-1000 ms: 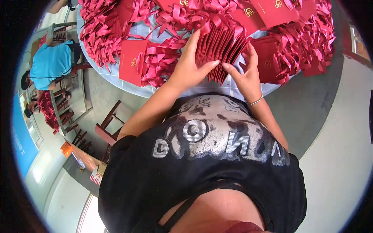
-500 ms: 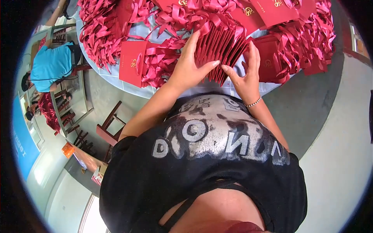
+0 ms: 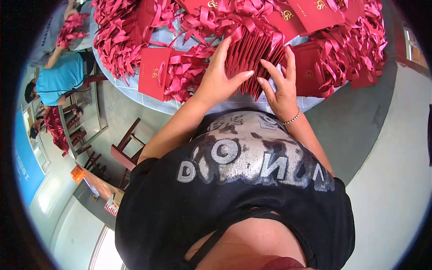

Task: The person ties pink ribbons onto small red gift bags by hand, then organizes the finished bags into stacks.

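A fanned stack of red paper gift bags [image 3: 246, 56] with ribbon handles stands on edge at the table's near side. My left hand [image 3: 220, 76] grips its left side, fingers along the outer bag and thumb across the near edges. At the stack's right side is my right hand [image 3: 282, 85], fingers spread, with the index fingertip at the bag edges and the thumb lifted apart from the index finger. Left of the stack lies a pile of red bags [image 3: 154, 74] with gold print. Another pile of red bags [image 3: 309, 74] lies to the right.
Heaps of bags with pink-red ribbons [image 3: 117, 45] cover much of the round table, whose pale cloth [image 3: 157, 105] shows at the near edge. A wooden chair [image 3: 128, 146] stands to the left. Beyond it, a person in a blue shirt [image 3: 60, 76] bends over.
My right hand's index finger has lifted away from the other fingers and onto the bag edges. My left hand keeps its grip. Behind, a bunch of red ribbons has come into view at upper left.
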Available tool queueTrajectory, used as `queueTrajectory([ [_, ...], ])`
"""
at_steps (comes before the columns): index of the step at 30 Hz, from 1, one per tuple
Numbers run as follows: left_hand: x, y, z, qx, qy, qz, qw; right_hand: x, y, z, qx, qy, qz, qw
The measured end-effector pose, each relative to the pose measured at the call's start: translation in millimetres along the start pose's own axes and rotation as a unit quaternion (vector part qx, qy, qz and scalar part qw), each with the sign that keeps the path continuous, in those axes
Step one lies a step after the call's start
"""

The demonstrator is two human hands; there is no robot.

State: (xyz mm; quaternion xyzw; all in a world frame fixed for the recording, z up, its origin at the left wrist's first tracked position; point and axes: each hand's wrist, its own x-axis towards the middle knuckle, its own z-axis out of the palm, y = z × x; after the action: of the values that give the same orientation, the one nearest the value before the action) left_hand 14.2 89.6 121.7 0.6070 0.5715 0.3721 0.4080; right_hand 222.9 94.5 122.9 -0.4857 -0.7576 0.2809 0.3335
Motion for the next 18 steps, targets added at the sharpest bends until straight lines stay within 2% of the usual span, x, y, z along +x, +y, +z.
queueTrajectory([
  [4, 0, -5, 3, 0.010, 0.018, 0.026, 0.999, 1, 5, -2, -0.003, 0.022, -0.041, 0.999],
  [7, 0, 0, 1, 0.004, 0.005, 0.025, 1.000, 3, 2, -4, 0.023, 0.048, -0.033, 0.998],
  [8, 0, -1, 1, 0.002, 0.003, 0.024, 1.000, 7, -2, -4, -0.013, 0.058, -0.039, 0.997],
  [18, -2, -20, 4, -0.019, 0.007, 0.050, 0.999, 17, -13, 8, -0.032, 0.069, 0.001, 0.997],
])
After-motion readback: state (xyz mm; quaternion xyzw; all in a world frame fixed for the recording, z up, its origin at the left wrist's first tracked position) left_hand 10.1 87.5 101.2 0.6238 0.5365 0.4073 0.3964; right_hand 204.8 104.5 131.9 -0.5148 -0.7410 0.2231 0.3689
